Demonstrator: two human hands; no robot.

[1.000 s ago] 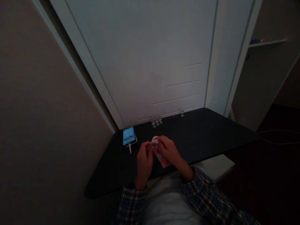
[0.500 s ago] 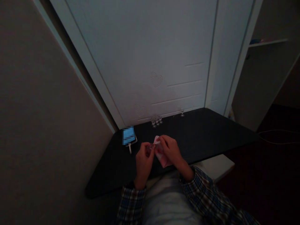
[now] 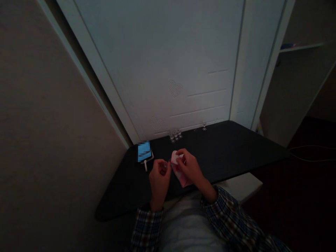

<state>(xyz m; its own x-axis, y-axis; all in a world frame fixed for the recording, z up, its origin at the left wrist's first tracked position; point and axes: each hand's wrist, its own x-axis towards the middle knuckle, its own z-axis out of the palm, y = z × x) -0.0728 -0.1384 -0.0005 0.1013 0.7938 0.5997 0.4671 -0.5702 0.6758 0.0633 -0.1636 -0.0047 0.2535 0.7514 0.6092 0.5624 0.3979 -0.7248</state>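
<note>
My left hand has its fingers curled round a small clear glass, mostly hidden by the fingers. Close beside it, my right hand pinches a pink and white cloth. One end of this cloth sticks up past the right fingertips, next to the glass, and the rest hangs toward the table's front edge. Both hands are above the dark table. Further back stands a cluster of several small stemmed glasses, with a single stemmed glass to their right.
At the table's left, a lit phone leans on a white stand. A white door panel rises directly behind the table. Below the front edge at right is a white flat-topped object. A pale cable lies at far right.
My left hand has shifted slightly left and turned, drawing the glass a little away from the cloth. In my right hand, more of the white end of the cloth now shows at the fingertips.
</note>
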